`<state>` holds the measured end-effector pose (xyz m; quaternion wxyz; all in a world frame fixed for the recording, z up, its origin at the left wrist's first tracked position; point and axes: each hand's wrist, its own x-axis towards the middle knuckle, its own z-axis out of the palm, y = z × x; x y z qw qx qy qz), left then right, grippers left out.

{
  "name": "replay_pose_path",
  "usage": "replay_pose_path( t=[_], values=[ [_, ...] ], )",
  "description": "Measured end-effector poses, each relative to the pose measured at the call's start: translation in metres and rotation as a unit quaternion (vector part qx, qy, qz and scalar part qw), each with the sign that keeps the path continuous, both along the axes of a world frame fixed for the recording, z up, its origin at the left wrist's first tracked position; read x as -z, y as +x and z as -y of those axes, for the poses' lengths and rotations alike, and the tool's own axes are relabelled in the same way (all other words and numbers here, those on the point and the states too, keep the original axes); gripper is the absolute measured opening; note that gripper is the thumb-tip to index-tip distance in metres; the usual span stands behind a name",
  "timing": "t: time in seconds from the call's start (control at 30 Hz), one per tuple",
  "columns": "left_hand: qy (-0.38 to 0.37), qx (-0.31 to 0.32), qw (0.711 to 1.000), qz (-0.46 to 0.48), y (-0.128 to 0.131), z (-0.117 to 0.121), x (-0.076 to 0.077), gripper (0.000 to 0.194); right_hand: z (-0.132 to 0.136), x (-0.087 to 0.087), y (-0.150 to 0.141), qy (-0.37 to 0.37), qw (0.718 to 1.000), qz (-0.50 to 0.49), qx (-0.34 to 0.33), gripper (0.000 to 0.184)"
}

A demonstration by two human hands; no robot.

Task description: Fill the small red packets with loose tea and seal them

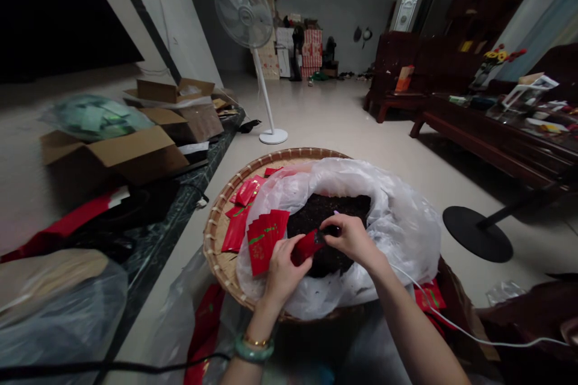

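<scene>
Both hands work over a large round woven bamboo tray (271, 163). My left hand (284, 274) grips the lower part of a small red paper packet (307, 246). My right hand (350, 237) pinches the packet's upper end at the edge of a heap of dark, crumbly material (327, 215), possibly tea or soil. That heap lies inside a crumpled white plastic bag (397, 234) on the tray. Left of my left hand, a loose stack of red packets with green marks (264, 240) rests on the bag, and more red packets (246, 192) lie on the tray.
Cardboard boxes (115, 153) and a dark stone counter (178, 216) stand to the left. A white standing fan (244, 12) is ahead. A wooden table (492, 138) and a round black stand base (477, 233) are right. A white cable (474, 337) runs past my right arm.
</scene>
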<state>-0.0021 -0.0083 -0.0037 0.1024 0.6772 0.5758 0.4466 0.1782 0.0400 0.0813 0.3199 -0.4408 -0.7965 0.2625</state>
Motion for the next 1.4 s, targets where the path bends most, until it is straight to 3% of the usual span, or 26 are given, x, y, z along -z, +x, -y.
replay_pose_path(
  t=[0.13, 0.27, 0.47, 0.77, 0.87, 1.0, 1.13, 1.27, 1.4],
  values=[
    [0.001, -0.008, 1.000, -0.003, 0.002, -0.001, -0.001, 0.038, 0.005, -0.010, -0.014, 0.021, 0.999, 0.016, -0.020, 0.023],
    [-0.001, -0.022, 1.000, 0.004, 0.001, -0.002, 0.002, 0.039, 0.009, -0.007, -0.020, 0.007, 0.999, -0.012, -0.044, 0.025],
    [-0.013, -0.029, 0.999, 0.026, 0.001, -0.001, 0.003, 0.039, 0.011, -0.001, -0.015, 0.003, 0.996, -0.091, 0.007, 0.019],
    [-0.020, -0.026, 0.999, 0.033, 0.004, -0.001, 0.003, 0.043, 0.021, 0.016, -0.017, 0.002, 1.000, -0.013, -0.009, 0.006],
    [-0.046, -0.002, 0.996, 0.077, 0.003, -0.001, 0.003, 0.050, 0.018, 0.020, -0.013, -0.003, 1.000, -0.011, 0.003, 0.012],
    [-0.140, 0.062, 0.961, 0.228, -0.003, -0.003, 0.000, 0.056, 0.014, 0.019, -0.005, 0.019, 0.998, -0.063, 0.019, 0.012],
    [-0.235, 0.100, 0.918, 0.304, -0.009, -0.005, -0.001, 0.042, 0.014, 0.017, 0.000, 0.008, 0.996, -0.087, 0.011, 0.015],
    [-0.280, 0.120, 0.888, 0.344, -0.010, -0.003, -0.004, 0.040, 0.014, 0.018, 0.004, -0.073, 0.995, -0.052, -0.050, 0.017],
    [-0.307, 0.117, 0.877, 0.351, -0.011, 0.000, -0.007, 0.034, 0.010, 0.023, 0.009, -0.150, 0.984, -0.068, -0.072, 0.031]
  ],
)
